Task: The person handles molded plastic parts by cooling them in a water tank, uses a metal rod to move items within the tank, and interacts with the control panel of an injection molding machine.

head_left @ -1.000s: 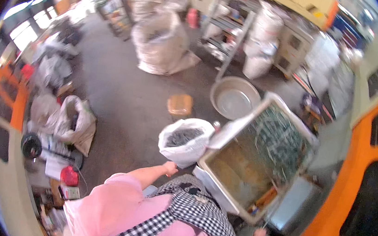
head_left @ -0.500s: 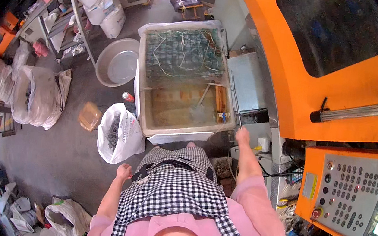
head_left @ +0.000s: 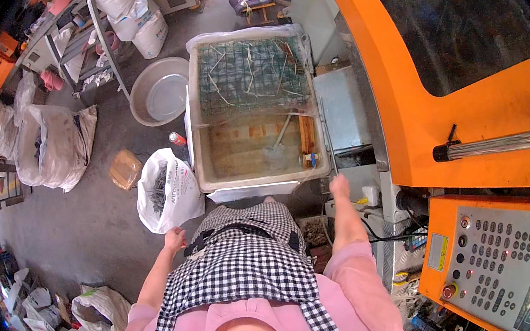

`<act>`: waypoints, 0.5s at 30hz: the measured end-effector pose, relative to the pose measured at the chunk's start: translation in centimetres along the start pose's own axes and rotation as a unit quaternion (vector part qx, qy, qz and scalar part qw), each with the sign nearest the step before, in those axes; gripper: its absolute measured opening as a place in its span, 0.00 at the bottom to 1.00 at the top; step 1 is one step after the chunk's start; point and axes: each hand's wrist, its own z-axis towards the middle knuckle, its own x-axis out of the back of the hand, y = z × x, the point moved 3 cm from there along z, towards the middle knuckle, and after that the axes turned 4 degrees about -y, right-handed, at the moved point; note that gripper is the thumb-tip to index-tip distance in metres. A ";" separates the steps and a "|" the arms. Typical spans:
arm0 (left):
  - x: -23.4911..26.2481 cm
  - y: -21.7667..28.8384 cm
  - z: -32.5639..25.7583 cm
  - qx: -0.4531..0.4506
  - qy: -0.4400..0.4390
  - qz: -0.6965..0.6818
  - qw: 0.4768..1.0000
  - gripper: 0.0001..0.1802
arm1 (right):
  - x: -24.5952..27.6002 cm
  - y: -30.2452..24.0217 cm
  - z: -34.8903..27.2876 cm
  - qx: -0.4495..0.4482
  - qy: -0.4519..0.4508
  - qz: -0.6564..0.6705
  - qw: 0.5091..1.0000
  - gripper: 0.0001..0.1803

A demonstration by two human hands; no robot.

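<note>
Since half a second ago your view has barely shifted; a second ago you faced the open floor, now you stand square to the white tub [head_left: 247,180] and the orange machine [head_left: 479,124].

Your right hand [head_left: 339,187] is stretched forward, resting at the tub's near right corner, just beside the grey housing [head_left: 343,109]. Fingers look loosely curled, clamped on nothing visible; whether they press the rim, you cannot tell.

Your left hand [head_left: 174,240] hangs low at your side, just below the white plastic bag [head_left: 168,187] holding dark small parts. Fingers partly closed; too small to tell if they pinch the bag's edge.

Tub: green wire mesh [head_left: 249,72] with pale sticks across the far half, murky brownish liquid in the near half. Metal basin [head_left: 159,91] on the floor left of it. Control panel [head_left: 495,264] with keypad to your right.
</note>
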 end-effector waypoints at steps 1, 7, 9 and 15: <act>0.1 -0.1 -0.1 -0.002 0.003 0.003 1.000 0.09 | 0.4 -0.7 -0.6 -0.008 -0.021 -0.013 1.000 0.15; 0.3 -0.7 0.7 -0.007 -0.004 0.032 0.999 0.10 | 1.3 -0.5 -0.9 -0.020 -0.020 -0.022 0.999 0.15; 0.5 -1.2 1.2 -0.010 -0.004 0.032 0.999 0.10 | 1.4 -0.5 -0.9 -0.023 -0.021 -0.024 0.999 0.15; 0.1 -0.9 1.5 -0.005 -0.004 0.023 1.000 0.10 | 1.8 -0.1 -0.9 -0.021 -0.028 -0.037 0.999 0.17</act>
